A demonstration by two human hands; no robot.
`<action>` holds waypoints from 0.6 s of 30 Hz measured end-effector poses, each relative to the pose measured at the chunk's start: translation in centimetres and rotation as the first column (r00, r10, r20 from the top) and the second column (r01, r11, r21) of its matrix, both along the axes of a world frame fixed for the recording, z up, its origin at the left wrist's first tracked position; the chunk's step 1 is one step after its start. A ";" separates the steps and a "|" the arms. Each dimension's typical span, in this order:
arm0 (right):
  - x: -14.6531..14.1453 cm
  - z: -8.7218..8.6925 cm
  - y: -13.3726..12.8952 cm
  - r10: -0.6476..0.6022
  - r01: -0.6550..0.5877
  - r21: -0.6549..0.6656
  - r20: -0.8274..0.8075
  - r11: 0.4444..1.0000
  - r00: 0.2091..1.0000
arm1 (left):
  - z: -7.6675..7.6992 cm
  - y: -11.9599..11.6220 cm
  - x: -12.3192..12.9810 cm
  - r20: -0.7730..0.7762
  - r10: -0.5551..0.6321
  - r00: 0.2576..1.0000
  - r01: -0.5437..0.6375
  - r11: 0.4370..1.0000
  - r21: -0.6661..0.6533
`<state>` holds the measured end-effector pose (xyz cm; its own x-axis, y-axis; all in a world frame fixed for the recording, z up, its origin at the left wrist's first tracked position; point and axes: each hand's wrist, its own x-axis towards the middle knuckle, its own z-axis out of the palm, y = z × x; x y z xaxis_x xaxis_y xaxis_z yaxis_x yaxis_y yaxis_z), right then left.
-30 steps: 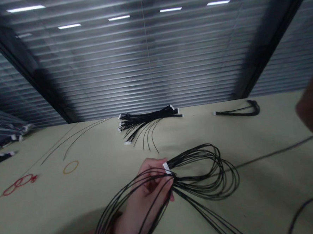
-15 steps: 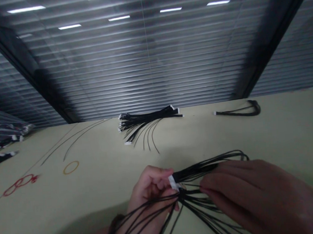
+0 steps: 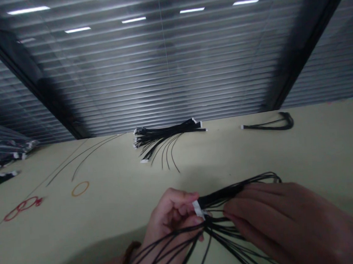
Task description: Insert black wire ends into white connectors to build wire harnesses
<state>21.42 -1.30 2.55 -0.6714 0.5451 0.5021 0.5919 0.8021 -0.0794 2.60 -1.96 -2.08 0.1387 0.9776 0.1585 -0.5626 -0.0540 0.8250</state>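
Observation:
My left hand (image 3: 172,216) pinches a harness of thin black wires (image 3: 219,196) at its white connector (image 3: 198,208), with the strands running through the fingers and down past the wrist. My right hand (image 3: 277,221) comes in from the right and lies over the gathered wires just beyond the connector, its fingertips close to my left hand. The far loops of the harness stick out past my right fingers. A dark beaded bracelet (image 3: 128,256) circles my left wrist.
A pale green work mat (image 3: 107,172) lies beneath, bearing a bundle of black wire harnesses (image 3: 164,134), a looped harness (image 3: 271,124), loose wires (image 3: 85,157), an orange ring mark (image 3: 80,189) and red marks (image 3: 22,207). A dark pile (image 3: 3,142) sits far left, before slatted blinds (image 3: 166,69).
My right hand has come in from the right edge and closed over the wires. The wide wire loops are now drawn together into a tighter bundle.

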 end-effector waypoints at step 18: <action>-1.7 0.7 -0.2 0.032 -0.032 0.007 0.028 0.999 0.999 | 0.4 0.0 -0.7 -0.016 -0.153 0.988 0.150 0.982 -0.118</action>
<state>19.67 -1.53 3.27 -0.7020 0.5199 0.4867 0.5680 0.8210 -0.0577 1.94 -1.92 -1.67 0.2891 0.9565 0.0394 -0.5362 0.1277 0.8344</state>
